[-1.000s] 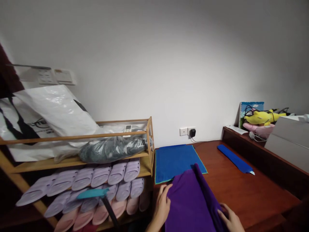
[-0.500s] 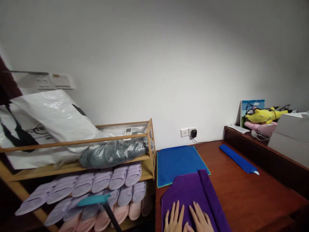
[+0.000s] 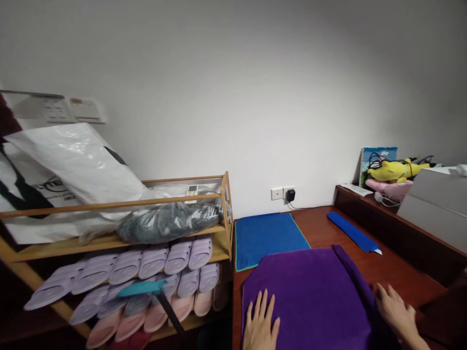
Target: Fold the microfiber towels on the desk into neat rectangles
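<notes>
A purple cloth (image 3: 306,291) lies spread on the reddish-brown wooden table, its right edge forming a dark narrow rolled or folded strip. My left hand (image 3: 260,321) rests flat on the cloth's left part, fingers spread. Just beyond that right strip is my right hand (image 3: 396,311), fingers slightly bent and apart, with nothing visible in them; whether it touches the strip I cannot tell. Behind the purple cloth a blue cloth (image 3: 268,238) with a green edge lies flat, partly covered by it. A long folded blue cloth strip (image 3: 352,232) lies farther right.
On the left stands a wooden rack (image 3: 225,218) with several slippers (image 3: 153,260) and a white bag (image 3: 80,165). A teal-headed tool (image 3: 142,288) leans before it. A raised ledge (image 3: 386,223) on the right bears white boxes (image 3: 434,199) and a yellow plush toy (image 3: 394,170).
My right hand has moved right, off the cloth's middle to beyond its right edge. The rolled strip has shifted right, and more flat purple cloth shows. My left hand stays flat.
</notes>
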`<action>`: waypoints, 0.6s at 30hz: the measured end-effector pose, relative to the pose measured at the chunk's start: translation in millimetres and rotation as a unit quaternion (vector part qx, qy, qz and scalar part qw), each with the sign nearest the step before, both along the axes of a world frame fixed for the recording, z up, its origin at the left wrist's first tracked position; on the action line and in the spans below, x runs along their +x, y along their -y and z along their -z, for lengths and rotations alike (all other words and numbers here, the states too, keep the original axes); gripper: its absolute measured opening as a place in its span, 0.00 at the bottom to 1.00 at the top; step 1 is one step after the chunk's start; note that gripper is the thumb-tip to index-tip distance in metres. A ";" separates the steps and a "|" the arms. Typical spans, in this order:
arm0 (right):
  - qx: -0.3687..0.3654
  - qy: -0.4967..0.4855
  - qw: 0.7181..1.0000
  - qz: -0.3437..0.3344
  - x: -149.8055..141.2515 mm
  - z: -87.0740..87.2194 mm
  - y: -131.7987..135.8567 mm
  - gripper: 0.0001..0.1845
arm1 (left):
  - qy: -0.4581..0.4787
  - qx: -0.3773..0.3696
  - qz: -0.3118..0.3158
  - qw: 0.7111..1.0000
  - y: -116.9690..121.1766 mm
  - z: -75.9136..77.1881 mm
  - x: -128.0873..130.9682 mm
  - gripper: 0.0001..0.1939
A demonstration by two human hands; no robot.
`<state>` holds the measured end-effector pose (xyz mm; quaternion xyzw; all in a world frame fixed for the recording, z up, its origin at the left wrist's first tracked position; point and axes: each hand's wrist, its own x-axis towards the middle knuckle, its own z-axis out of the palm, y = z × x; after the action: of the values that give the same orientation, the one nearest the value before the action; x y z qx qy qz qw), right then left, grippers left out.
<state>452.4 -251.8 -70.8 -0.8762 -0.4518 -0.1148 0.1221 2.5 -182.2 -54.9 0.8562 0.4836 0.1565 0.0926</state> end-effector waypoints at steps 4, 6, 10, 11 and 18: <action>0.079 -0.026 0.981 -0.175 -116.8 -17.9 -16.5 0.28 | 0.005 0.008 -0.010 1.000 6.1 -5.3 2.7 0.27; 0.062 -0.084 0.949 -0.297 -190.2 -14.2 -23.7 0.28 | 0.007 0.034 -0.013 0.999 5.9 2.3 4.7 0.26; 0.033 -0.126 0.910 -0.394 -273.8 3.5 -34.0 0.29 | 0.006 0.098 -0.017 0.995 -3.0 31.1 3.5 0.23; 0.035 -0.120 0.914 -0.386 -274.2 7.0 -36.3 0.29 | 0.004 0.113 -0.013 0.994 -6.2 38.4 1.3 0.22; 0.038 -0.053 0.975 -0.211 -113.4 27.9 -17.2 0.28 | 0.018 0.172 0.000 0.985 -5.4 63.3 -9.4 0.20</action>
<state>339.0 -234.6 -98.7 -0.7608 -0.6145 -0.0573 0.2007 -6.8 -176.8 -118.2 0.8565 0.4477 0.2524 -0.0473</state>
